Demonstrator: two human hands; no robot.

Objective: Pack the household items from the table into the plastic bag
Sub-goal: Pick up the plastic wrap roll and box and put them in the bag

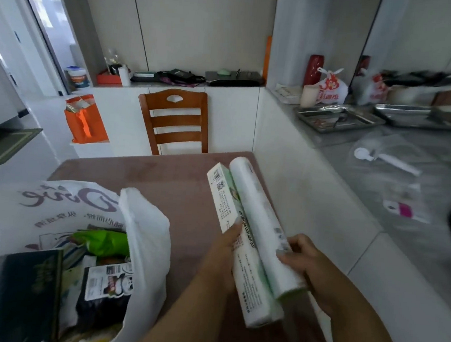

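Observation:
A white plastic bag (145, 234) with purple lettering stands open at the lower left of the brown table (169, 182). Inside it lie a green packet (103, 242), a dark box (28, 290) and a black pouch with a panda label (107, 291). Over the table's right side I hold a long white-and-green box (224, 206) and a white roll (258, 214) side by side. My left hand (222, 255) grips the box from the left. My right hand (306, 262) grips the roll from the right.
A wooden chair (177, 120) stands at the table's far edge. An orange bag (86, 123) sits on the floor to the left. On the right, a grey counter (431, 238) carries metal trays (338, 118), tied bags and small white tools.

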